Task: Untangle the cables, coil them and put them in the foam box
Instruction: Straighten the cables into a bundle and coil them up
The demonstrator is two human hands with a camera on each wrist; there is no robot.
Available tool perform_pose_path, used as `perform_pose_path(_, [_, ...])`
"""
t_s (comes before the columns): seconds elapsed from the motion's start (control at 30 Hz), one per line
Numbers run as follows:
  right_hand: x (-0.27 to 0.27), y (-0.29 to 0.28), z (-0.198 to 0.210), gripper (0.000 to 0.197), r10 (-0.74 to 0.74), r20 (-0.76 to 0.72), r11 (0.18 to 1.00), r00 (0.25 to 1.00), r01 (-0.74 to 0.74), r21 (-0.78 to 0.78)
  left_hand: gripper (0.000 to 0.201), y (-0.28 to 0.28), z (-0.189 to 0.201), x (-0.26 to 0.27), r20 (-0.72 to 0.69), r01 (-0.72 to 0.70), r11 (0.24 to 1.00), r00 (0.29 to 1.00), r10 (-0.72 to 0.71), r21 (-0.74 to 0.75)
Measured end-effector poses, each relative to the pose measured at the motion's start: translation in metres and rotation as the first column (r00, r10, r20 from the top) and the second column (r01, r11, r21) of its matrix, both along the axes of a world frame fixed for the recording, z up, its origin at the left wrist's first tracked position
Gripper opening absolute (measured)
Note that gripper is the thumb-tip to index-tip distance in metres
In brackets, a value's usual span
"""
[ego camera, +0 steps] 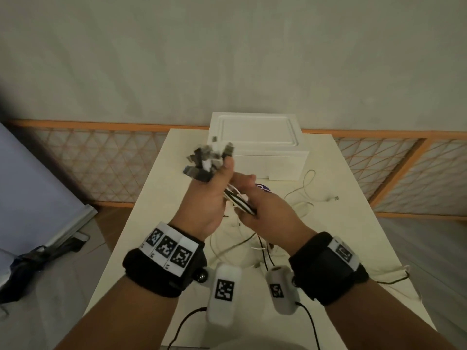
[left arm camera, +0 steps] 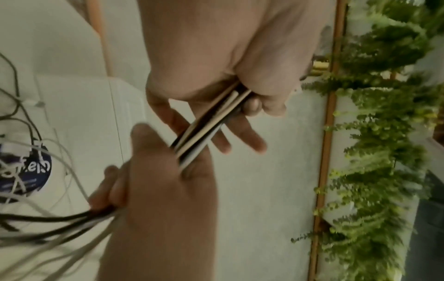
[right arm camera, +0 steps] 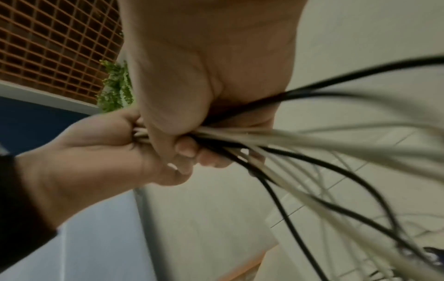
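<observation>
A bundle of black and white cables runs between my two hands above the white table. My left hand grips the bundle just below its plug ends, which fan out above the fist. My right hand grips the same bundle a little lower, close against the left hand. Below the right hand the cables spread apart and hang down to a tangle on the table. The white foam box stands at the table's far end, behind the hands.
A loose white cable with a plug lies right of the hands, near a dark blue round disc. A wooden lattice fence runs behind the table. A folded umbrella lies on the floor at left. Green plants hang along a wall.
</observation>
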State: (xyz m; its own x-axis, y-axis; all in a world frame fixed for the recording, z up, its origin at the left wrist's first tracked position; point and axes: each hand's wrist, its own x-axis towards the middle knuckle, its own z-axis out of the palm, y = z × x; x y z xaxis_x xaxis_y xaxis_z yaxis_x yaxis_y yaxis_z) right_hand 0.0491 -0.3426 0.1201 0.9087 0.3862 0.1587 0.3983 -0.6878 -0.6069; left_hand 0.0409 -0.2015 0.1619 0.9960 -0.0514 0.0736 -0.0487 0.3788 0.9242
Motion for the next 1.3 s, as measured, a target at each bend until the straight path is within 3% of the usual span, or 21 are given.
perform_pose_path(0.1, [0.002, -0.033, -0.001, 0.034, -0.084, 0.004, 0.987, 0.996, 0.084, -0.136, 0.028, 0.007, 0.003, -0.002, -0.032, -0.02, 0.973, 0.999, 0.013, -0.231])
perform_pose_path(0.27, [0.015, -0.113, -0.021, 0.02, -0.278, 0.009, 0.93, 0.961, 0.272, -0.246, 0.04, 0.037, 0.011, -0.004, -0.012, -0.097, 0.92, 0.995, 0.101, -0.379])
perform_pose_path(0.37, [0.016, -0.143, -0.023, 0.017, -0.331, 0.017, 0.921, 0.944, 0.327, -0.21, 0.044, 0.048, 0.019, -0.008, -0.034, -0.184, 0.901, 0.982, 0.186, -0.392])
perform_pose_path(0.53, [0.017, -0.166, -0.017, 0.027, -0.243, 0.232, 0.922, 0.942, 0.299, -0.247, 0.048, 0.042, 0.016, -0.012, -0.094, -0.259, 0.888, 0.966, 0.242, -0.379])
perform_pose_path(0.63, [0.021, -0.181, -0.027, 0.02, -0.182, 0.343, 0.872, 0.922, 0.312, -0.376, 0.052, 0.04, 0.007, -0.01, -0.151, -0.3, 0.876, 0.953, 0.261, -0.379])
perform_pose_path(0.73, [0.02, -0.188, -0.044, 0.02, -0.225, 0.291, 0.797, 0.93, 0.347, -0.495, 0.053, 0.033, -0.013, -0.007, -0.256, -0.356, 0.874, 0.925, 0.28, -0.332])
perform_pose_path(0.8, [0.023, -0.19, -0.056, 0.017, -0.214, 0.128, 0.746, 0.968, 0.246, -0.619, 0.053, 0.026, -0.037, -0.006, -0.357, -0.368, 0.881, 0.899, 0.255, -0.298])
perform_pose_path(0.87, [0.021, -0.192, -0.068, 0.03, -0.172, -0.232, 0.719, 0.958, -0.039, -0.694, 0.053, 0.019, -0.067, -0.01, -0.481, -0.389, 0.871, 0.85, 0.214, -0.3])
perform_pose_path(0.9, [0.019, -0.194, -0.072, 0.043, -0.158, -0.419, 0.741, 0.894, -0.173, -0.649, 0.053, 0.017, -0.082, -0.013, -0.539, -0.408, 0.866, 0.817, 0.204, -0.291])
perform_pose_path(0.93, [0.019, -0.195, -0.071, 0.058, -0.137, -0.552, 0.816, 0.822, -0.223, -0.534, 0.053, 0.015, -0.097, -0.018, -0.585, -0.428, 0.862, 0.784, 0.206, -0.27])
perform_pose_path(0.97, [0.019, -0.194, -0.069, 0.067, -0.093, -0.606, 0.907, 0.79, -0.184, -0.379, 0.052, 0.014, -0.11, -0.023, -0.618, -0.449, 0.86, 0.755, 0.219, -0.243])
perform_pose_path(1.03, [0.027, -0.185, -0.07, 0.058, -0.058, -0.512, 0.992, 0.857, -0.01, -0.128, 0.051, 0.013, -0.13, -0.032, -0.661, -0.49, 0.85, 0.705, 0.256, -0.194])
perform_pose_path(1.07, [0.033, -0.174, -0.07, 0.047, -0.085, -0.42, 0.993, 0.904, 0.045, -0.105, 0.05, 0.014, -0.137, -0.036, -0.682, -0.511, 0.842, 0.679, 0.271, -0.174])
perform_pose_path(1.13, [0.043, -0.146, -0.076, 0.031, -0.147, -0.135, 0.938, 0.98, 0.095, -0.335, 0.045, 0.016, -0.147, -0.041, -0.716, -0.55, 0.822, 0.632, 0.297, -0.144])
perform_pose_path(1.2, [0.043, -0.109, -0.084, 0.015, -0.115, 0.15, 0.807, 0.982, 0.181, -0.562, 0.043, 0.019, -0.151, -0.044, -0.739, -0.581, 0.801, 0.601, 0.303, -0.143])
perform_pose_path(1.27, [0.037, -0.07, -0.087, 0.019, 0.062, 0.22, 0.794, 0.974, 0.085, -0.602, 0.046, 0.019, -0.151, -0.047, -0.753, -0.597, 0.787, 0.587, 0.297, -0.155])
perform_pose_path(1.3, [0.033, -0.05, -0.09, 0.019, 0.209, 0.189, 0.796, 0.96, -0.055, -0.602, 0.049, 0.019, -0.15, -0.049, -0.756, -0.596, 0.787, 0.587, 0.291, -0.16])
